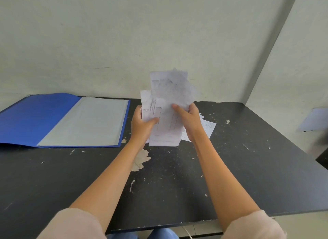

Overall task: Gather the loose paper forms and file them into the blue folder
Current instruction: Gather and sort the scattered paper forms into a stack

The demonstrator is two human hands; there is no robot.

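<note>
I saw a black table [239, 167], chipped in pale patches, standing in a corner between a scuffed pale-green far wall [88, 34] and a right wall [298, 64].

Left of your left hand [142, 123]: open blue folder [35, 119] lies flat, narrow strip of table [248, 150] between | between your hands: held paper forms [168, 100] | under, just right of your right hand [190, 119]: loose sheets [210, 127] | beyond: wall [106, 43] close | toward you: open tabletop.
</note>
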